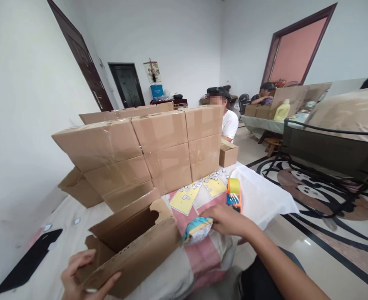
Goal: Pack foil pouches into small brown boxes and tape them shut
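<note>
An open cardboard box (140,254) lies at the near edge of the table, its dark inside showing. My left hand (80,275) grips the box's near left end, thumb outside and fingers over the flap. To the right of the box, my right hand (226,218) is closed on a small plastic packet (199,230), blue and pale yellow with a clear part. What the packet contains I cannot make out. Just beyond my right hand stands an orange tape dispenser (234,193) with a yellow roll.
Stacked taped cartons (162,150) form a wall across the table. A smaller box (228,154) sits at their right end. Flat on the left lies a black object (29,260). A person in a white shirt (230,125) is behind the cartons; another works at a far table (259,125).
</note>
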